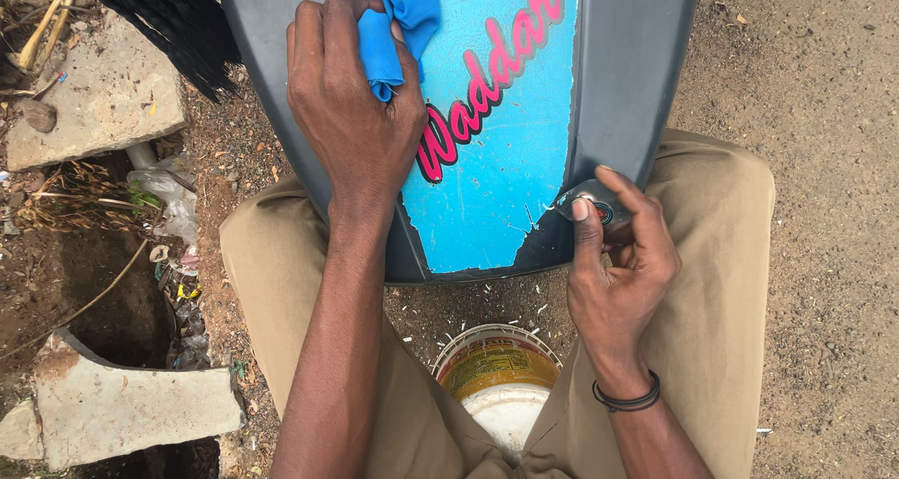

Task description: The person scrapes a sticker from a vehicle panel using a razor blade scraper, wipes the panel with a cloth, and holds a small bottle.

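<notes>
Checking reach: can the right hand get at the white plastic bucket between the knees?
Probably yes. The right hand sits just above the white plastic bucket, nothing between them, though its fingers pinch a small piece at the grey panel.

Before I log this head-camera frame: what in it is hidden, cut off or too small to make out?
- Grey panel with blue sticker: its top is cut off by the frame's upper edge.
- Blue cloth: largely hidden under the left hand.
- Small round metal object at the right hand: fingers cover it; too small to identify.
- Bucket: flanked by the legs; contents unclear.
- Black bristly thing: cut off top left.
</notes>
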